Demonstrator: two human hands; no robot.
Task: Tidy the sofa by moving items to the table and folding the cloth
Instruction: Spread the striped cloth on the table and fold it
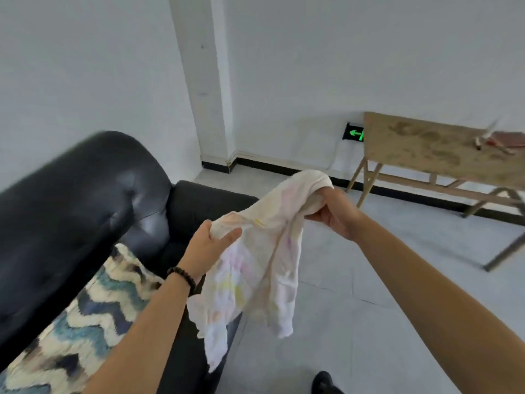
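While both hands grip, cloth [264, 251] hangs lengthwise — seemingly unfolded.

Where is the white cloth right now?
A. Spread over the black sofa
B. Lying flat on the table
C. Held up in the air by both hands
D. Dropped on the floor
C: the left hand and the right hand each grip an edge of the cloth, which hangs between them off every surface.

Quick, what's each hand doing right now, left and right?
Left hand: closed on the cloth.
Right hand: closed on the same cloth, near its upper end.
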